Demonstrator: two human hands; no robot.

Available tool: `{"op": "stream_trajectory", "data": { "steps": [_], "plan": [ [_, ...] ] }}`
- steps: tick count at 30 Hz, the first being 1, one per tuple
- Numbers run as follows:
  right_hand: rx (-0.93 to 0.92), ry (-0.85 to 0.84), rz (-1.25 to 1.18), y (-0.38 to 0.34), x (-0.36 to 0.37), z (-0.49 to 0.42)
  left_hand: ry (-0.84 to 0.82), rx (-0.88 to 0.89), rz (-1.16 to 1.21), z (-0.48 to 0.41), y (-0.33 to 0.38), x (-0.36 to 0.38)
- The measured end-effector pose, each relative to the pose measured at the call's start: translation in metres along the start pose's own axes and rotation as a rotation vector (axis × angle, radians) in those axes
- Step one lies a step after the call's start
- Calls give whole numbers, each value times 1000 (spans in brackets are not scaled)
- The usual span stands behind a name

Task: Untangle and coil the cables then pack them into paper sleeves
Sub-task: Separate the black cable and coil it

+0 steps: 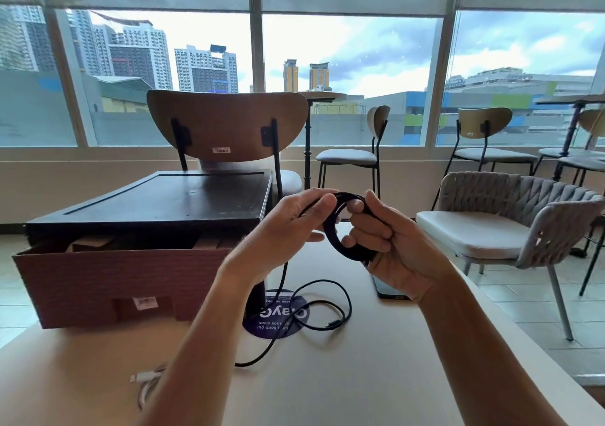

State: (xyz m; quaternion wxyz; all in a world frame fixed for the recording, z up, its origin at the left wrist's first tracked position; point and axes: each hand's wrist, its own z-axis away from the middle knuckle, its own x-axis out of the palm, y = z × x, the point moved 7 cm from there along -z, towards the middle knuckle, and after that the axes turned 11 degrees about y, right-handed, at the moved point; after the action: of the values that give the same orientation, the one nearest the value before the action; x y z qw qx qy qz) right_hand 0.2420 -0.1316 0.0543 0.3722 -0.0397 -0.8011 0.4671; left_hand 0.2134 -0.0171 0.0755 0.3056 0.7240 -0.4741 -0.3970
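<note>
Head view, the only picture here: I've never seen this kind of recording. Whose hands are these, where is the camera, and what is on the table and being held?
No machine here: a person wears one wide-angle camera on the head, looking forward and down at their own bare hands. The right hand holds a small coil of black cable; the left hand grips the strand feeding it, and the rest trails onto the beige table. Also there: a cardboard box with a dark tray on top, a round sticker, a phone and a white cable.
</note>
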Motion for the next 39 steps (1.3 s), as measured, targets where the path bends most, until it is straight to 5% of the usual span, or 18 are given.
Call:
{"op": "stream_trajectory", "data": {
  "steps": [9, 20, 31, 39],
  "plan": [
    [23, 170, 178, -1, 2, -2, 85, -4, 29, 0, -3, -3],
    [48, 1, 40, 9, 17, -8, 116, -79, 112, -1, 0, -3],
    [74, 299, 263, -1, 6, 0, 135, 42, -203, -2, -2, 1],
    [14, 306, 415, -7, 3, 4, 126, 84, -190, 0, 0, 6]
  ]
}}
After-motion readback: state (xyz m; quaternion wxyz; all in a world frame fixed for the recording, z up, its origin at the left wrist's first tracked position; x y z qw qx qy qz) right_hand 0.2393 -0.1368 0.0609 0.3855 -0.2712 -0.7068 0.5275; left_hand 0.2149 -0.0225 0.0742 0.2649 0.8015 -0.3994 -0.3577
